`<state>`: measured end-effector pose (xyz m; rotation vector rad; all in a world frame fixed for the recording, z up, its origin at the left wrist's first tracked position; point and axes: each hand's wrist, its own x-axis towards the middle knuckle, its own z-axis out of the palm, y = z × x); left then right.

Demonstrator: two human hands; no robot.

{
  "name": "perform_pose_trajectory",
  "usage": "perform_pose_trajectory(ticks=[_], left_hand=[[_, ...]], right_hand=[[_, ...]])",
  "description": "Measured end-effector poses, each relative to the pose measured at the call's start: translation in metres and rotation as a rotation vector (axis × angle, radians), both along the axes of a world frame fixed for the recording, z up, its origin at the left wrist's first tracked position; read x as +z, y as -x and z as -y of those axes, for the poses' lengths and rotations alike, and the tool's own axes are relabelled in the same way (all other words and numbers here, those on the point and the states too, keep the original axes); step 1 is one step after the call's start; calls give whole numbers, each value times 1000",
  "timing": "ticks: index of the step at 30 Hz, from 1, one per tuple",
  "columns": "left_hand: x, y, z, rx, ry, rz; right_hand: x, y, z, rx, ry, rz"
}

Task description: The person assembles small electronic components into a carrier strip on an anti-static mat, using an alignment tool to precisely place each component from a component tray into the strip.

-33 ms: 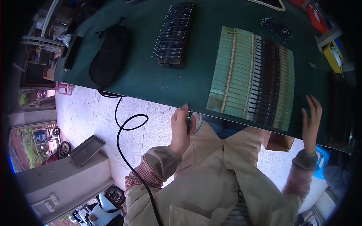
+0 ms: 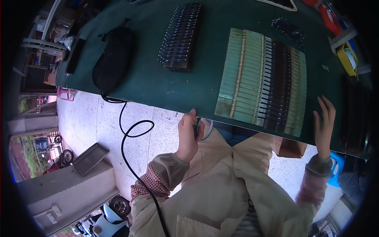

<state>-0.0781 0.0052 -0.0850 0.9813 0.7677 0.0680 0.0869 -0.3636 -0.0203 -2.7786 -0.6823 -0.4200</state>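
My left hand point(image 2: 187, 136) is at the table's front edge, its fingers curled closed, with a pale curved loop point(image 2: 208, 130) showing beside them. What the fingers grip is mostly hidden. To the right, my right hand point(image 2: 325, 126) rests by the edge with fingers stretched out and nothing in them. Between the hands lies a flat pale-green panel point(image 2: 248, 79) bearing rows of slim strips, partly dark brown with light ends. Farther left on the dark green table point(image 2: 158, 85) sits a dark block point(image 2: 179, 37) lined with rows of shiny-tipped pins.
A black pouch-like item point(image 2: 114, 59) lies at the left, and a black cable point(image 2: 136, 170) hangs from the table past my left arm. Small dark pieces point(image 2: 288, 31) are heaped at the far right near a yellow bin point(image 2: 346, 59). A cardboard box point(image 2: 290, 148) stands below.
The whole view has shifted very slightly; both hands and the things on the table otherwise keep their places.
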Motion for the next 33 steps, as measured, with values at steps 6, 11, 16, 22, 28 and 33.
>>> perform_pose_trajectory(ticks=[6, 11, 16, 22, 28, 33], left_hand=[[1, -10, 9, 207, -258, 92], [-19, 25, 17, 348, -878, 223], [21, -1, 47, -655, -1242, 756], [28, -46, 112, -1003, -1278, 1049], [25, -51, 119, -1079, -1398, 1008], [25, -52, 119, -1090, -1394, 998]], right_hand=[[17, -40, -41, 171, -49, 26], [22, -84, -55, 293, -248, -158], [7, -122, -100, 372, -314, -261], [-27, -152, -136, 392, -266, -105], [-12, -157, -156, 212, -117, -145], [-15, -180, -161, 95, -81, -311]])
